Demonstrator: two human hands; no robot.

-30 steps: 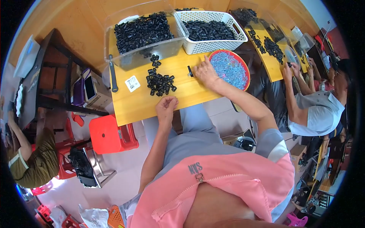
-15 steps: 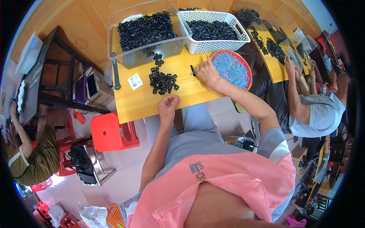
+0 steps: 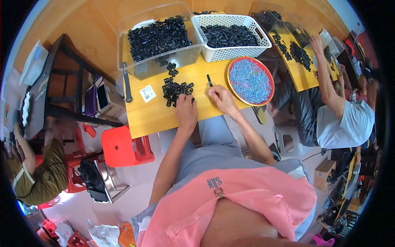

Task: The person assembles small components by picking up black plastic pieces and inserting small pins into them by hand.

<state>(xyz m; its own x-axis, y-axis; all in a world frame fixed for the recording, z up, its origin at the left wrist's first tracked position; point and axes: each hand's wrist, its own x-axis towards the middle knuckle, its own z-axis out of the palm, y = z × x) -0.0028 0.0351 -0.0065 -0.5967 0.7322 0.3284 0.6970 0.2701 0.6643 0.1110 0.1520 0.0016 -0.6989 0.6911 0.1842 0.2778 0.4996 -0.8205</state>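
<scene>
My left hand [image 3: 187, 112] is at the near edge of a pile of small black plastic parts [image 3: 172, 89]. Its fingers are bent together, with a small black part showing at the fingertips. To its right, my right hand [image 3: 222, 101] hovers over the yellow table [image 3: 152, 119] with thumb and fingers pinched; what they hold, if anything, is too small to make out. A short black strip-like piece [image 3: 209, 80] lies just beyond the right fingertips. Beside that hand sits a round red-rimmed tray [image 3: 272, 84] filled with tiny blue-grey pieces.
A clear plastic bin [image 3: 164, 60] and a white perforated basket [image 3: 234, 52], both holding black parts, stand at the back. A white label [image 3: 147, 94] and a dark flat strip [image 3: 126, 84] lie at left. A red stool [image 3: 123, 146] stands left; a co-worker [image 3: 343, 119] sits right.
My right hand has drawn back from the tray's left rim toward me, its pointing finger now curled in. My left hand has moved forward to the black pile. The co-worker's arm at right has reached farther away.
</scene>
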